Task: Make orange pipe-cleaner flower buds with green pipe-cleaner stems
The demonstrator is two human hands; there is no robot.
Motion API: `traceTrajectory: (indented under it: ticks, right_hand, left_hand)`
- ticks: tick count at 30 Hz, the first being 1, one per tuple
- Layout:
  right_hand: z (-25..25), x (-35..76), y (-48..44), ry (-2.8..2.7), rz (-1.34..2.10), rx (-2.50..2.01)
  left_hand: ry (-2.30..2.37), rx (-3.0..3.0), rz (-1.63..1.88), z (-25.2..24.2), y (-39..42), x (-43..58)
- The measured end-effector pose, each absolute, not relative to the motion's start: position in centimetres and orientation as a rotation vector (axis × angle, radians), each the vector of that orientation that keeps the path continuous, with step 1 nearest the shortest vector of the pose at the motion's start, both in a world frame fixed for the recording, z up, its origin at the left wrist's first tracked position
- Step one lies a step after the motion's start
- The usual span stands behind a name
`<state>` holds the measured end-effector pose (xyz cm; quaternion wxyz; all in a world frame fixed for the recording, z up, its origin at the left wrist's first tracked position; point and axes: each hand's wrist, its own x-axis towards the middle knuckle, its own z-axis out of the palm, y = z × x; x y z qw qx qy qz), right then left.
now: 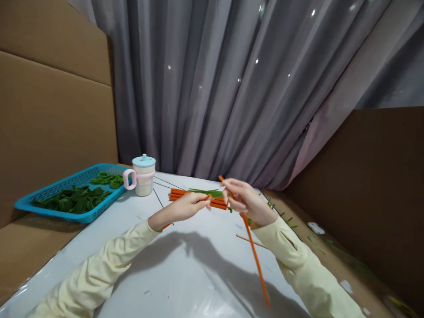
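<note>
My right hand (243,201) is closed in a pinch on a long orange pipe cleaner (255,256). Its short end sticks up above the fingers, and the long end hangs down toward the front of the table. To the left, my left hand (187,206) is closed on another orange pipe cleaner (207,197); its tip shows at the fingertips, and an orange end shows below the wrist. Behind both hands lies a row of orange pipe cleaners (177,194), partly hidden by the left hand. Green stems (207,192) lie just beyond them.
A blue basket (96,216) holding green looped pieces (74,199) stands at the left. Beside it is a lidded cup (145,176) with a pink handle. A thin stick (250,240) and green spiky pieces (281,215) lie at the right. Cardboard walls (56,110) and a grey curtain (198,88) surround the white table (165,282).
</note>
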<state>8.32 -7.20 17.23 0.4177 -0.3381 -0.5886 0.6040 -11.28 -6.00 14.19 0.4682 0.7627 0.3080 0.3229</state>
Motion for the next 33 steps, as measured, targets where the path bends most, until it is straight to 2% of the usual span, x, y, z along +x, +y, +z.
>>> traceTrajectory:
  ticks: [7, 14, 22, 33]
  right_hand:
    - [8.0, 10.8, -7.8, -1.304, 1.711, -0.925]
    - [2.1, 11.9, -5.6, -1.091, 1.843, -0.867]
    - [0.9, 12.9, -4.9, -0.958, 1.939, -0.805]
    - [0.9, 12.6, -4.9, -0.974, 1.843, -0.963]
  left_hand:
    - [0.676, 1.554, 0.536, 7.3, -3.6, -7.7]
    - [0.688, 1.224, 0.394, 2.8, -2.4, -6.4]
    - [0.632, 1.032, 0.375, 2.5, -1.0, -4.4]
    - [0.683, 1.039, 0.504, 1.8, -1.5, -4.4]
